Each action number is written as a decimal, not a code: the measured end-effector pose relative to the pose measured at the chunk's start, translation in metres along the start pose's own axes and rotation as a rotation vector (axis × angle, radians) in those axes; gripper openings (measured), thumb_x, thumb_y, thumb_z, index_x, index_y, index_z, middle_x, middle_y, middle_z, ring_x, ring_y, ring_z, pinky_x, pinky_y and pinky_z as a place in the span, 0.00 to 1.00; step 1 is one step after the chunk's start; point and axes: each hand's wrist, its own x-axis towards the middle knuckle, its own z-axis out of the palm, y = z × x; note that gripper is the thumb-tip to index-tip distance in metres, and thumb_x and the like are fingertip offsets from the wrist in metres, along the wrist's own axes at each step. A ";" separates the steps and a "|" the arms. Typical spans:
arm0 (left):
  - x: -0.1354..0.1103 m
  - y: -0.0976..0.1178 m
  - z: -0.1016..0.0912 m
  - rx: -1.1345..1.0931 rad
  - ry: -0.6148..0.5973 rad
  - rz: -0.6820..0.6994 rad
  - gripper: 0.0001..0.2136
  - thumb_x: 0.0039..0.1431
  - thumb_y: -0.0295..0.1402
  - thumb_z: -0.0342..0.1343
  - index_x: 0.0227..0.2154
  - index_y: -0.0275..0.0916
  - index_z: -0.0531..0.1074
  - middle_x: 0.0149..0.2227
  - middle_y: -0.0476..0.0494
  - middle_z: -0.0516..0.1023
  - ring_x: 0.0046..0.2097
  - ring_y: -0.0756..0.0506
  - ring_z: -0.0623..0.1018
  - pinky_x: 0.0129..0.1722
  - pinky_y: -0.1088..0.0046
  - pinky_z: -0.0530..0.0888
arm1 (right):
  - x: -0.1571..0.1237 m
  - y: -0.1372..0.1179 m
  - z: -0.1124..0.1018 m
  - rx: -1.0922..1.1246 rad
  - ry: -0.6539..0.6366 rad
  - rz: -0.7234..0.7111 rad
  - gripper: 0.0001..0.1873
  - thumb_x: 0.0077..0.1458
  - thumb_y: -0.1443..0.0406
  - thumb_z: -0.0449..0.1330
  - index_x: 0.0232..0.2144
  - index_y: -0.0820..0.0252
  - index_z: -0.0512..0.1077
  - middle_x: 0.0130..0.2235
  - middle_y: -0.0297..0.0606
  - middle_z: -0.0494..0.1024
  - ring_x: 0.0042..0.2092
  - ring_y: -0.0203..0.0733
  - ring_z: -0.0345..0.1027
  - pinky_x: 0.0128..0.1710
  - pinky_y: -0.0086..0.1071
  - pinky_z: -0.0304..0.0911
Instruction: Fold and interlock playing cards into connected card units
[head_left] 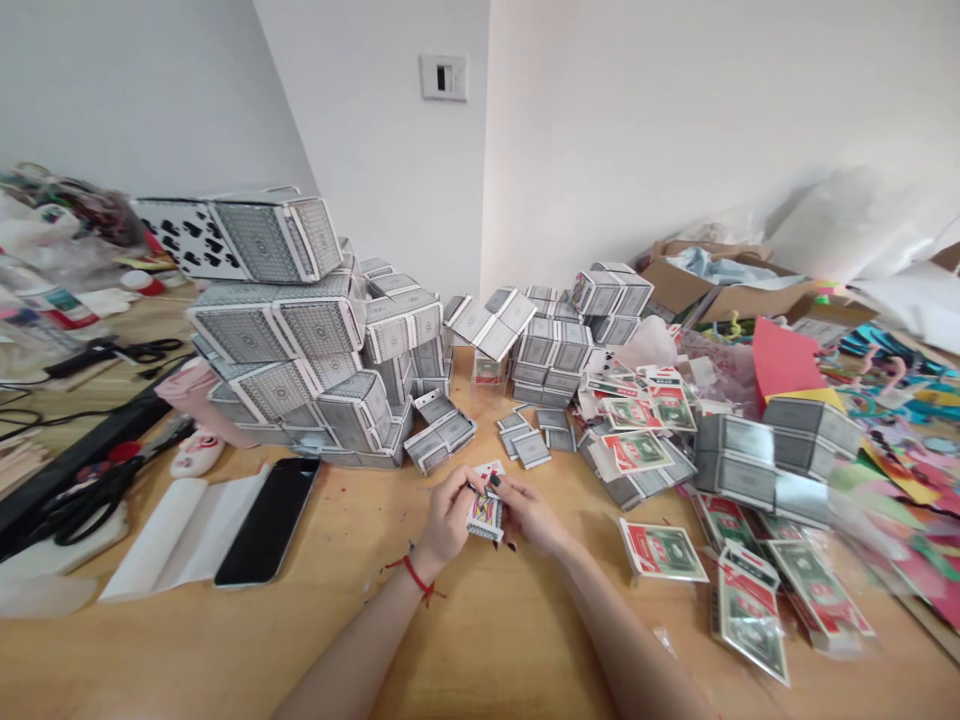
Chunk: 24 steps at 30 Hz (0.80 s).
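Observation:
Near the middle of the table, my left hand (448,518) and my right hand (529,515) meet around playing cards (486,515). A face card's picture shows between them, with another card's red pips just above it. The lower edge of the face card looks folded. Fingers of both hands are closed on the cards, some hidden behind them. Just beyond lie several small folded card pieces (525,445) with grey backs. A block of joined folded cards (439,432) rests to their left.
Stacked card blocks (277,330) rise at the left, with more card blocks (551,345) at the back centre. A black phone (268,520) and scissors (94,490) lie left. Red and green card boxes (664,550) spread across the right, near coloured paper (784,360) and a cardboard box (720,285).

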 end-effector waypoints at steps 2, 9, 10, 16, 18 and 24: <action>0.001 0.000 -0.003 0.022 -0.049 0.004 0.06 0.50 0.31 0.42 0.22 0.38 0.62 0.21 0.51 0.62 0.23 0.52 0.62 0.22 0.77 0.61 | 0.000 0.000 -0.001 -0.076 -0.065 -0.001 0.20 0.44 0.50 0.56 0.24 0.62 0.62 0.14 0.27 0.67 0.11 0.28 0.57 0.08 0.19 0.45; 0.010 -0.004 -0.009 0.008 0.055 -0.001 0.13 0.52 0.36 0.42 0.34 0.36 0.68 0.32 0.44 0.73 0.34 0.47 0.71 0.33 0.73 0.67 | 0.005 0.004 -0.005 -0.177 0.019 -0.118 0.22 0.45 0.48 0.54 0.25 0.62 0.62 0.13 0.28 0.69 0.12 0.31 0.60 0.10 0.22 0.52; 0.011 -0.006 -0.007 0.013 0.052 -0.012 0.13 0.51 0.37 0.45 0.35 0.35 0.69 0.34 0.43 0.73 0.35 0.46 0.72 0.34 0.73 0.67 | 0.005 0.005 -0.004 -0.180 0.021 -0.135 0.21 0.46 0.48 0.54 0.27 0.62 0.62 0.15 0.29 0.70 0.13 0.32 0.63 0.11 0.23 0.55; 0.011 -0.013 0.005 0.192 0.109 -0.080 0.11 0.48 0.38 0.52 0.31 0.36 0.71 0.31 0.44 0.75 0.34 0.47 0.73 0.34 0.72 0.68 | 0.004 0.010 0.001 -0.192 -0.015 -0.193 0.19 0.49 0.51 0.52 0.34 0.61 0.60 0.19 0.30 0.71 0.16 0.34 0.66 0.13 0.23 0.59; 0.012 -0.014 0.006 0.195 0.117 -0.067 0.10 0.48 0.37 0.52 0.30 0.36 0.72 0.31 0.43 0.76 0.34 0.46 0.73 0.35 0.72 0.68 | 0.003 0.010 0.003 -0.214 -0.002 -0.213 0.19 0.50 0.52 0.52 0.35 0.61 0.60 0.20 0.30 0.70 0.16 0.33 0.66 0.12 0.22 0.58; 0.012 -0.017 0.006 0.197 0.202 -0.099 0.11 0.49 0.39 0.51 0.23 0.35 0.71 0.22 0.49 0.71 0.25 0.50 0.69 0.24 0.77 0.64 | 0.004 0.015 0.007 -0.284 0.039 -0.260 0.15 0.52 0.53 0.49 0.33 0.60 0.60 0.19 0.28 0.68 0.14 0.31 0.63 0.10 0.21 0.53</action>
